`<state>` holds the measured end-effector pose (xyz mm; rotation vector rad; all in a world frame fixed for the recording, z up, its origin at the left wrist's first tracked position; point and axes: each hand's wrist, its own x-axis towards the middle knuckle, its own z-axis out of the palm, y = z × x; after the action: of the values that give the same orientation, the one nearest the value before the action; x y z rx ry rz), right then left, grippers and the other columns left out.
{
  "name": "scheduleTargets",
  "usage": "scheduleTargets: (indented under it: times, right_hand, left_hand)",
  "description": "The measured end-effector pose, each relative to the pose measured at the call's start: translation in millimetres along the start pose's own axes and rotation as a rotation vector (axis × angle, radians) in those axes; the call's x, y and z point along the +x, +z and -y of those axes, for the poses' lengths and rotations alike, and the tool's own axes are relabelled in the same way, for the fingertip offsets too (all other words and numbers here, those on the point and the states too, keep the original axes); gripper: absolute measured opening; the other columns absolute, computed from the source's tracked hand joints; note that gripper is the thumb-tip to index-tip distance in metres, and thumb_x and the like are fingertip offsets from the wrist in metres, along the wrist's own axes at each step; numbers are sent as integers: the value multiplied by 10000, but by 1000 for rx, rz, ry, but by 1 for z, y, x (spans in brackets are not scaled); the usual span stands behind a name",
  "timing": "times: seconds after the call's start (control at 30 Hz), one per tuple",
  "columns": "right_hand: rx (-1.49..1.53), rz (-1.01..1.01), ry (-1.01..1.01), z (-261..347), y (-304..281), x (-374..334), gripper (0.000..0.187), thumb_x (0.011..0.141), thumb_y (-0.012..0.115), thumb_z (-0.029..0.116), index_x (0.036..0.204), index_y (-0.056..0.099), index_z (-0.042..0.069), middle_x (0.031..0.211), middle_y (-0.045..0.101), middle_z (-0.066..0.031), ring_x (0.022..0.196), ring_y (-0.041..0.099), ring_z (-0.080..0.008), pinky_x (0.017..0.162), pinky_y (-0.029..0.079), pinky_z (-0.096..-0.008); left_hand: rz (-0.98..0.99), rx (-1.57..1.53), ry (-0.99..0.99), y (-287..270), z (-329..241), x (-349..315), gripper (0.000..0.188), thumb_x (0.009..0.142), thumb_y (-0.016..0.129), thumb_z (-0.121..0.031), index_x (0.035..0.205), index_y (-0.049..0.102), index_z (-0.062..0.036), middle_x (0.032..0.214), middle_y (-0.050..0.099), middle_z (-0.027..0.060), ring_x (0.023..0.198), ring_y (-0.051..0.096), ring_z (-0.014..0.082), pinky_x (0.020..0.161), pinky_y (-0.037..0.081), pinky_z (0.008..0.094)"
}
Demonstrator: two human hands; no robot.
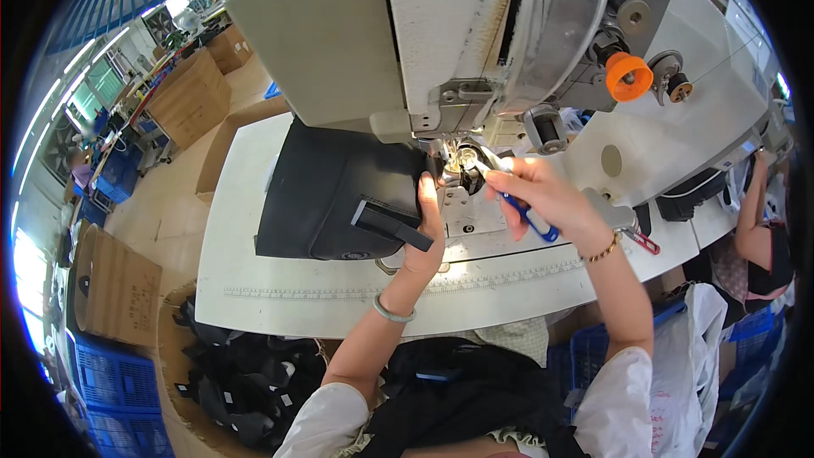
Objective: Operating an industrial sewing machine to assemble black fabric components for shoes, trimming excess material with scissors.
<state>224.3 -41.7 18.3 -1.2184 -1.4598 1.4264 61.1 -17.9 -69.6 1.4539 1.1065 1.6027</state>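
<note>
A black fabric piece (326, 191) with a black strap (386, 225) lies on the white sewing table (254, 288), under the arm of a large grey sewing machine (381, 34). My left hand (428, 220) presses on the right edge of the fabric beside the needle area (462, 165). My right hand (538, 191) is closed on a small blue-handled thread snipper (526, 216), its metal tip reaching up near the needle.
An orange thread knob (627, 76) sits on the machine's right end. A cardboard box of black pieces (246, 382) stands at lower left, with blue crates (114, 382) and cardboard boxes (191, 97) beyond. Another person (759, 229) sits at the right. A ruler strip (381, 288) runs along the table's front.
</note>
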Motion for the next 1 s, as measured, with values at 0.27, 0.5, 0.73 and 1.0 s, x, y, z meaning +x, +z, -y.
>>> scheduleTargets:
  times: [0.27,0.5,0.73,1.0]
  right_hand:
    - [-147,169,203,41,-18,13,273,794,530,230,891,589,-19,483,505,-39,313,448,-97,269,304,-197]
    - [-376,53,-55,17,-4,9,227,863,494,190,718,430,27,476,484,-31,357,474,-110,346,359,-232]
    - [-789,-205,-682,-19,-15,21,186,763,586,137,735,445,18,647,490,-87,573,516,-236,514,386,-322]
    - [-907,-25,-811,-34,-42,54,151,671,632,142,660,538,24,644,510,-80,598,512,-250,556,386,-357]
  left_hand:
    - [-73,-7,-48,-1,17,-10,250,897,462,-166,1011,551,38,948,560,76,875,499,134,833,376,263]
    - [-107,352,475,-8,30,-19,244,907,418,-96,1060,520,65,980,574,116,872,536,180,806,408,292]
    - [46,-29,-203,-9,6,-35,232,905,454,-181,884,486,48,784,471,16,744,432,91,680,410,283]
    - [199,326,-69,-43,34,-72,168,863,477,-59,1016,496,7,967,554,88,924,507,165,807,389,267]
